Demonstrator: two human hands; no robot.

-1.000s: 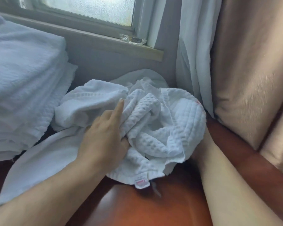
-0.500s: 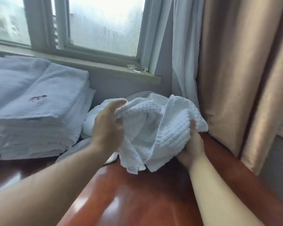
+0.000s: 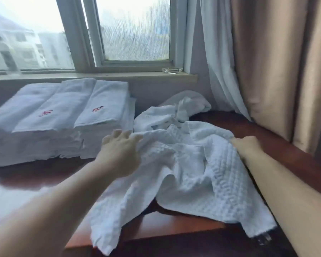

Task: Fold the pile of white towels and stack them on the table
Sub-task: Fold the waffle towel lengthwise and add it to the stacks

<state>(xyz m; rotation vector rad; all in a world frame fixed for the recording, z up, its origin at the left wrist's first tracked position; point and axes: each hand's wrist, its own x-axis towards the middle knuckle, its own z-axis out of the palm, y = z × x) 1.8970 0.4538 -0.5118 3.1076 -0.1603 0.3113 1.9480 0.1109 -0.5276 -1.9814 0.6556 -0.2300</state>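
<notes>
A white waffle-weave towel (image 3: pixel 185 171) hangs crumpled between my two hands above the reddish-brown table (image 3: pixel 174 229), its lower edges draping onto the wood. My left hand (image 3: pixel 119 153) grips its upper left edge, thumb tucked under the cloth. My right hand (image 3: pixel 246 145) holds the upper right edge with curled fingers. Behind the towel, a small pile of unfolded white towels (image 3: pixel 174 110) lies against the wall. Stacks of folded white towels (image 3: pixel 59 117) with red embroidery sit at the left of the table.
A window sill (image 3: pixel 119 76) runs behind the table, with a glass ashtray (image 3: pixel 171 69) on it. A white sheer curtain (image 3: pixel 217 62) and a beige drape (image 3: pixel 278 71) hang at the right, close to the table's edge.
Both hands have lifted one towel off the pile, pulled it toward me and spread it apart. The view has tilted upward, bringing the stacks and the window into sight.
</notes>
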